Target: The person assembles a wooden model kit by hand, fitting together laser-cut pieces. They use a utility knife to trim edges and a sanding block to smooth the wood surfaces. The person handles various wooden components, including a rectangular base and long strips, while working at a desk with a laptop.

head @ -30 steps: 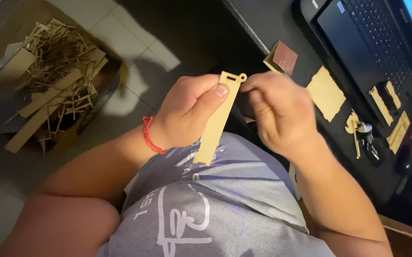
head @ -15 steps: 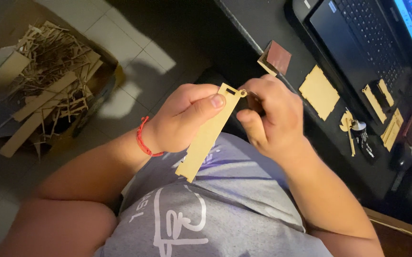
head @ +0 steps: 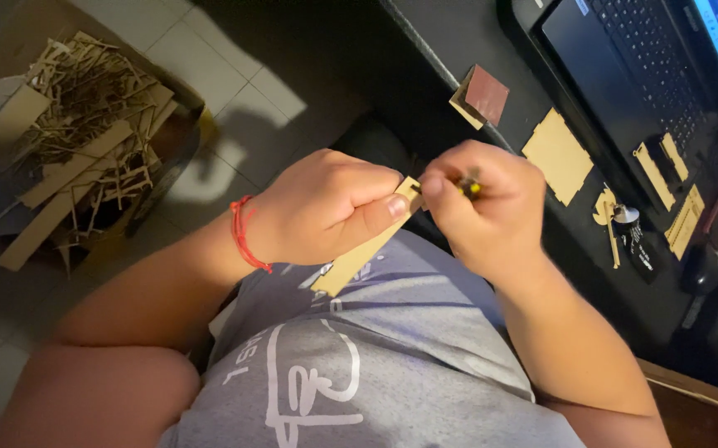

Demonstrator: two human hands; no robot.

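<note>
My left hand [head: 330,207], with a red cord around its wrist, grips a long thin wooden strip [head: 352,264] that slants down over my grey shirt. Most of the strip's upper end is hidden behind my fingers. My right hand [head: 483,203] is closed on a small dark tool with a yellow spot [head: 468,187], held against the strip's top end. Both hands are close together over my lap, beside the dark desk.
The dark desk [head: 458,33] carries a laptop [head: 624,66], a brown sanding block [head: 482,95], a square wooden piece [head: 558,155], several small wooden cut-outs [head: 657,166] and keys [head: 624,232]. A cardboard box of wood scraps [head: 77,141] stands on the tiled floor at the left.
The strip has tilted further down and its notched top end has slipped behind my fingers. My right hand has closed over that end with the small tool.
</note>
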